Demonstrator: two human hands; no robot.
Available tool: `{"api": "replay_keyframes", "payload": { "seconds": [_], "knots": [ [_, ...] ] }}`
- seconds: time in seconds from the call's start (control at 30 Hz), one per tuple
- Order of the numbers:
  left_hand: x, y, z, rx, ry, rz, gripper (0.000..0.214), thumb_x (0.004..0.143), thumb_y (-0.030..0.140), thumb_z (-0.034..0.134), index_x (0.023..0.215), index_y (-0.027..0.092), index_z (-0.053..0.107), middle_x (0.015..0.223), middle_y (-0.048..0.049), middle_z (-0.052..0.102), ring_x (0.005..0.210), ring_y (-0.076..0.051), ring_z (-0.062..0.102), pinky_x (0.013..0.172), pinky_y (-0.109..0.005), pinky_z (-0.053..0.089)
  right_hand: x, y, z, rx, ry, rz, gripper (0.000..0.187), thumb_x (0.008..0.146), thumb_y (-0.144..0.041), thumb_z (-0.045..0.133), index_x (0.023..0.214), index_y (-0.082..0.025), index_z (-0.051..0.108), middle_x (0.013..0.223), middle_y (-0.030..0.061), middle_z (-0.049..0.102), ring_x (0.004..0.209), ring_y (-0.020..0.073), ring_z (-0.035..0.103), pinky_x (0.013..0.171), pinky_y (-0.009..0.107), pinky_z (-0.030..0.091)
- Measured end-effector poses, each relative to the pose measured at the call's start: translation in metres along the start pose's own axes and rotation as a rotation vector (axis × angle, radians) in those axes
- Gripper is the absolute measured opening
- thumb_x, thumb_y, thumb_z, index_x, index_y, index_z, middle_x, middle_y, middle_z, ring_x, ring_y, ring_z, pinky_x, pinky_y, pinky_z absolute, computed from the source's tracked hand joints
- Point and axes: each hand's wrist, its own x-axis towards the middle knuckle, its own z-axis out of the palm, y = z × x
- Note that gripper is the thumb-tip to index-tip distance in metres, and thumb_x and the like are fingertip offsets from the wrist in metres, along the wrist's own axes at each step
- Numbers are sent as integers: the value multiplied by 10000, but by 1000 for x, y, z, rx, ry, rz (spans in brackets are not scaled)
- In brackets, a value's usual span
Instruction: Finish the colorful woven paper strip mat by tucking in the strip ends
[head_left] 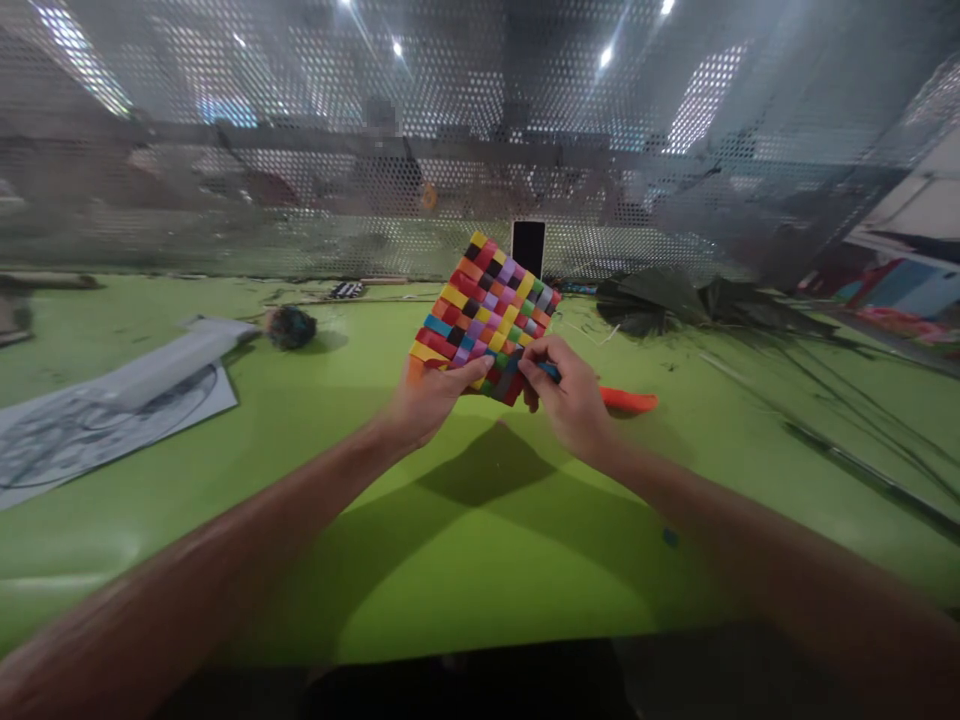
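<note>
A woven mat of colourful strips (472,305) is held tilted above the table, in a checker of red, yellow, purple, black and other colours. My left hand (431,395) grips its lower left edge, thumb lying across the front face. At the lower right edge, the fingers of my right hand (566,390) are pinched together on a strip end. A bit of blue strip (551,371) shows between those fingers. Just beyond my right hand, a bright orange object (628,400) lies on the table, partly hidden by the hand.
The green table (480,590) carries printed sheets (187,390) with a rolled plastic piece at left. Behind them sits a dark round ball (291,327). A phone (529,245) leans at the back. Dark fan-shaped leaves (645,300) and long stalks (870,460) lie at right.
</note>
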Motion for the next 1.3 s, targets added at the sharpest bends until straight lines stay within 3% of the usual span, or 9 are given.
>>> {"api": "replay_keyframes", "payload": {
  "seconds": [0.2,0.43,0.67,0.83,1.03,1.17,1.3],
  "knots": [
    [0,-7,-2,-9,-41,-5,262,660,237,818,888,187,701,899,-30,750,822,-205,711,774,-361,612,0,-1,1,-25,53,14,140,949,-261,525,823,-219,478,638,-50,472,533,100,472,553,262,404],
    [4,-18,-2,-99,27,-19,391,653,232,824,1021,209,696,865,-20,747,836,-216,724,803,-398,615,-1,1,4,65,58,74,180,954,-344,532,831,-225,477,620,-56,457,485,96,445,505,254,392],
    [0,-16,1,-41,42,7,291,618,276,840,853,180,697,835,-24,745,804,-201,708,820,-399,611,-7,7,14,-22,135,9,160,968,-340,504,854,-231,480,707,-26,475,591,120,438,570,269,374],
    [-3,-13,4,23,79,20,280,647,294,830,864,163,711,913,-59,758,843,-219,715,851,-414,601,-8,5,16,-96,175,-69,131,963,-286,479,847,-226,472,765,-9,504,667,139,451,632,282,382],
    [-2,-23,2,-5,-67,54,351,723,351,797,1020,178,726,1033,-73,762,922,-235,721,873,-414,599,-7,7,16,-167,222,-129,117,953,-283,459,850,-229,452,785,7,539,708,157,487,660,290,395],
    [-1,-25,0,63,-16,96,322,715,330,809,998,193,741,1062,-66,759,967,-226,716,948,-397,569,-5,7,13,-182,169,-101,112,952,-300,452,864,-231,448,792,11,537,716,163,495,667,303,401],
    [-1,-20,1,7,29,13,355,715,341,810,1020,184,721,1016,-74,759,909,-247,728,861,-433,610,-2,6,8,-144,85,-8,118,966,-300,431,870,-232,422,767,7,504,701,162,498,625,302,402]
  ]
}}
